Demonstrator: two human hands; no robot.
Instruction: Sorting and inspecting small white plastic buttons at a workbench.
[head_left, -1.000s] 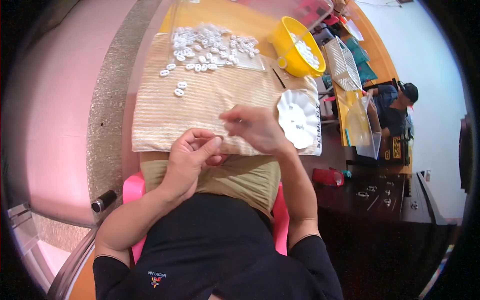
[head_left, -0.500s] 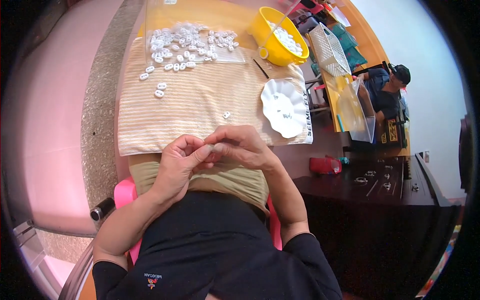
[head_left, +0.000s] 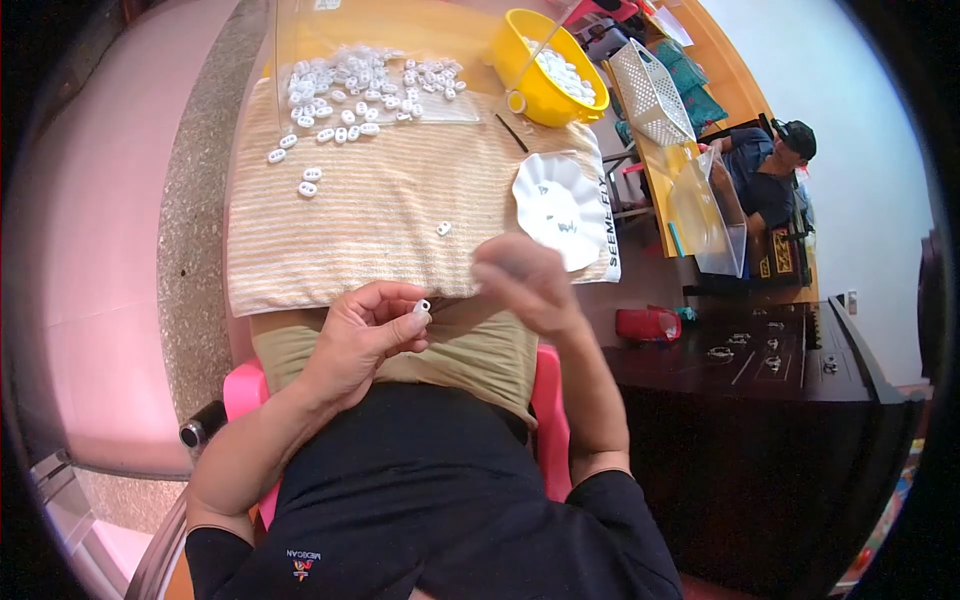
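Note:
My left hand (head_left: pixel 370 335) pinches a small white oval plastic piece with a hole (head_left: pixel 423 306) between thumb and forefinger, over my lap at the table's near edge. My right hand (head_left: pixel 530 282) hangs apart from it to the right, smeared by motion, so its fingers are unclear. Close beyond that hand lies a white wavy-rimmed dish (head_left: pixel 530 195) with small dark bits in it. One loose white piece (head_left: pixel 443 229) rests on the striped towel (head_left: pixel 370 235). Two more white pieces (head_left: pixel 309 181) sit side by side farther left.
Many white pieces (head_left: pixel 345 85) are heaped on a clear sheet at the back. A yellow basket (head_left: pixel 510 75) holds more. A thin black stick (head_left: pixel 511 133) lies near the dish. At right, another person (head_left: pixel 765 170) sits by a table with a white perforated basket (head_left: pixel 650 95).
My right hand has left my left hand and moved right, toward the dish. The white piece now shows in my left fingers. The view has shifted slightly.

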